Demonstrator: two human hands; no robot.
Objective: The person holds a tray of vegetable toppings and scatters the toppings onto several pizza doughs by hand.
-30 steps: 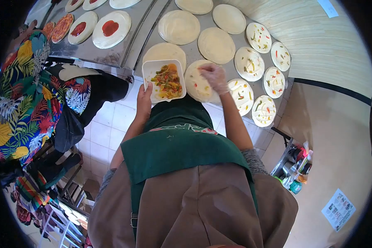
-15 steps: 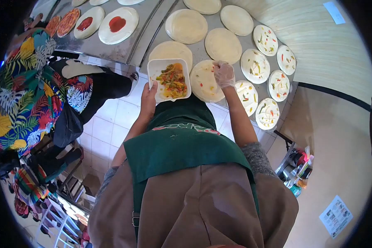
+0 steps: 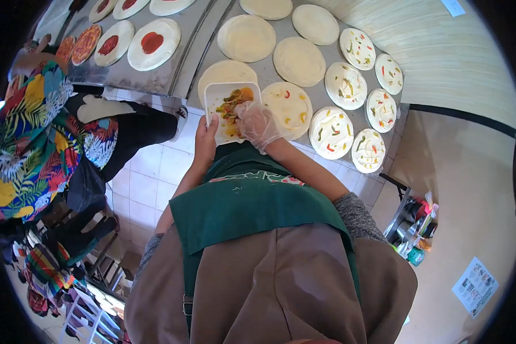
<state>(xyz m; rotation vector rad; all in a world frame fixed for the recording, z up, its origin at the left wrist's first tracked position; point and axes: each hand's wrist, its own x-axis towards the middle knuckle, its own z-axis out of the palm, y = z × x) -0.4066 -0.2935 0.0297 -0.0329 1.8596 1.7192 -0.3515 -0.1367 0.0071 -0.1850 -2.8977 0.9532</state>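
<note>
My left hand (image 3: 207, 136) grips the near left edge of a white tray (image 3: 214, 92) with chopped cooked vegetables (image 3: 231, 105) in it. My right hand (image 3: 259, 121), in a clear plastic glove, reaches into the right side of this tray. Its fingers are curled down on the vegetables, and the fingertips are partly hidden. Just right of that hand lies a round of dough (image 3: 293, 109) with a few vegetable pieces on it. Partly under the tray is a plain dough round (image 3: 226, 73).
Several plain dough rounds (image 3: 299, 61) and vegetable-topped ones (image 3: 331, 133) lie on the metal table (image 3: 207, 54). On the left table, rounds carry red sauce (image 3: 152, 42). A person in a floral shirt (image 3: 34, 143) stands at left. A wall (image 3: 464, 63) bounds the right.
My right hand has moved left from the dough round into the tray. Vegetable pieces now show on that round where the hand was. The left hand still holds the tray.
</note>
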